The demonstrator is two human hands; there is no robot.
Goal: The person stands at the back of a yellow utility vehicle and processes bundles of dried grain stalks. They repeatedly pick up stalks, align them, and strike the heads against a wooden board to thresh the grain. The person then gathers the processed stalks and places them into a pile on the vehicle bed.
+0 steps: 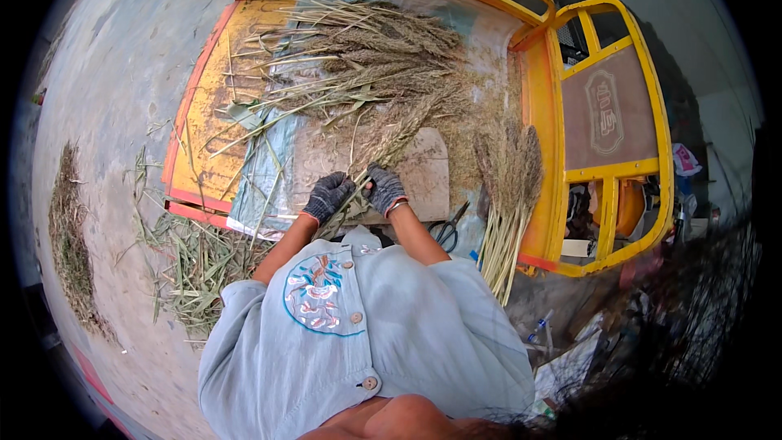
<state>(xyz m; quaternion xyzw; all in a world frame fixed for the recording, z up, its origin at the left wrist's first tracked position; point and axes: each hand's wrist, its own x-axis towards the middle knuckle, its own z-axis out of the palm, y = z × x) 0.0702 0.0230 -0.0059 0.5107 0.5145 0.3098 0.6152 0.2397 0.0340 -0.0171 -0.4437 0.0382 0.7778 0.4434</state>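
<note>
Both gloved hands, left and right, close together, fingers curled shut.

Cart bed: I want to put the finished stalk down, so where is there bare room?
Free: the pale board right of both hands, before the scissors; also the orange strip at the bed's left edge. Crowded: the stalk pile behind and the upright bundle at right.
</note>
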